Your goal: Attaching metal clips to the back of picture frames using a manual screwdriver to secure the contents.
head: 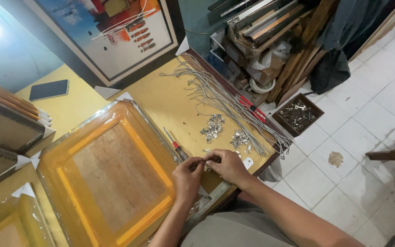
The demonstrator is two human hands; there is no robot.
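Both hands low centre of frame, left hand (187, 177) and right hand (227, 165), fingers pinched together on a small metal piece (205, 160), too small to identify. Wrapped frame (110, 174) just left on the yellow counter (161, 98). Screwdriver (175, 145), metal clip piles (213, 127), cord bundle (225, 103) just above; steel ruler (212, 197) below.

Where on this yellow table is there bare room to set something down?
Bare yellow top lies between the plastic-wrapped orange frame and the grey cord bundle, and around the black phone. It is crowded near both hands, among the small metal clips and red-handled screwdriver.
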